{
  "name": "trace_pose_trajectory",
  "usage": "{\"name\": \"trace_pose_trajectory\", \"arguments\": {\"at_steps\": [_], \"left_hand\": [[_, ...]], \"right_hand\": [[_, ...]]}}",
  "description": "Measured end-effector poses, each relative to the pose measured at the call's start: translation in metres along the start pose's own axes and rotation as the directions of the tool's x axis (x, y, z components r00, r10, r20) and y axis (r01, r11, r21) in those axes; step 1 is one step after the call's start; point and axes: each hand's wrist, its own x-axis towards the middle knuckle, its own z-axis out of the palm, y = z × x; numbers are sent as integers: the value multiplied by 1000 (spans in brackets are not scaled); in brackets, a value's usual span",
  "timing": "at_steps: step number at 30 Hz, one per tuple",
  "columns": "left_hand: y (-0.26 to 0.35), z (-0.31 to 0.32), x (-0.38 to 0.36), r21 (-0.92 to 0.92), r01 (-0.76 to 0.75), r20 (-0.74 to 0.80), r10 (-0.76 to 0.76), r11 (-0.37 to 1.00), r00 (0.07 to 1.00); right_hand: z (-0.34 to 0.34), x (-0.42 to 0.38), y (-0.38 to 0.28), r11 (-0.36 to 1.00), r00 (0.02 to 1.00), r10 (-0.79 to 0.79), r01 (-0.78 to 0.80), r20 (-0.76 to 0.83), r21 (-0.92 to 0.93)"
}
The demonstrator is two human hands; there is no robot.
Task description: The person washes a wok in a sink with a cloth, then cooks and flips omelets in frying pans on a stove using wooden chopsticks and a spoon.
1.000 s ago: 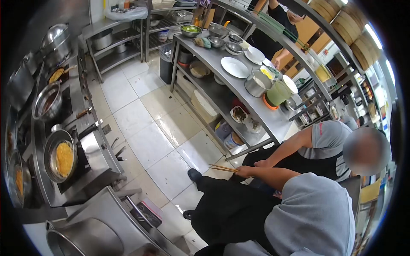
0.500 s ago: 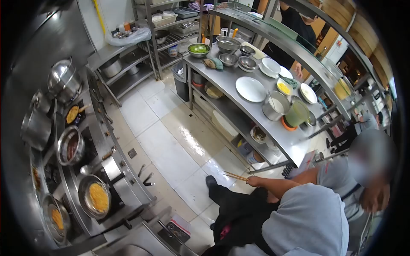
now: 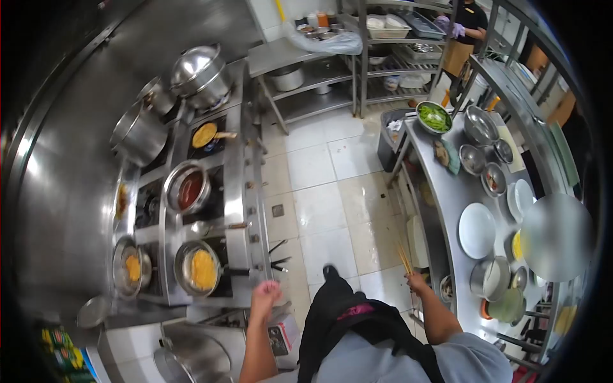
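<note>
My right hand (image 3: 417, 283), low beside the steel table on the right, is closed around a pair of long chopsticks (image 3: 403, 255) that point up and away. My left hand (image 3: 267, 294) is held in a loose fist near the stove's front edge, with nothing seen in it. Just beyond it is a frying pan (image 3: 185, 265), its black handle pointing toward that hand. A flat yellow omelette (image 3: 204, 269) lies in this pan. A second pan (image 3: 122, 281) to the left holds a smaller orange-yellow piece of food (image 3: 133, 268).
On the stove are a bowl of dark red sauce (image 3: 190, 191), a ladle (image 3: 200, 228), a small pan (image 3: 205, 135) with yellow food and large pots (image 3: 142, 135). Bowls, a white plate (image 3: 477, 230) and green vegetables (image 3: 435, 117) stand on the table (image 3: 440, 185). A person (image 3: 470, 25) is behind the shelves.
My view has swung left toward the stove, so the table sits farther right. My left hand has come into view. My right hand still holds the chopsticks.
</note>
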Motion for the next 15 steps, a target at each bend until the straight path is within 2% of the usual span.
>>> {"name": "trace_pose_trajectory", "arguments": {"at_steps": [2,3,4,5,6,7,8,9,10,11,12,13,15], "left_hand": [[72,55,84,94,-321,45,318,942,947],[111,86,123,205,-423,47,423,883,905],[147,119,163,302,-519,58,528,800,847],[178,153,203,422,-555,82,579,717,811],[209,189,244,530,-578,88,638,620,765],[228,232,286,479,-749,121,810,459,574],[249,277,321,439,-719,160,740,540,653],[243,325,390,423,-768,230,762,481,605],[242,384,440,348,-772,300,717,532,629],[243,447,478,398,-776,370,688,490,624],[226,506,516,410,-816,402,722,409,563],[235,543,518,525,-735,477,566,430,672],[270,572,506,496,-499,341,369,710,864]], "right_hand": [[-25,12,-15,996,995,18,-9,-103,94],[-32,21,-20,992,996,-11,22,-88,126],[-38,21,-22,987,996,-42,53,-74,153],[-40,12,-29,981,993,-4,27,-118,194],[-48,5,-48,988,985,6,20,-172,151],[-54,-7,-72,996,977,11,9,-212,92],[-58,-25,-96,997,973,20,-4,-228,72],[-59,-35,-113,999,970,22,-10,-242,49],[-58,-32,-115,996,968,15,8,-252,89],[-57,-40,-132,991,964,65,-33,-257,126],[-52,-34,-130,969,972,54,4,-228,245],[-43,-8,-98,987,952,-158,159,-263,-16],[-48,20,-95,977,947,-197,169,-252,-128]]}}
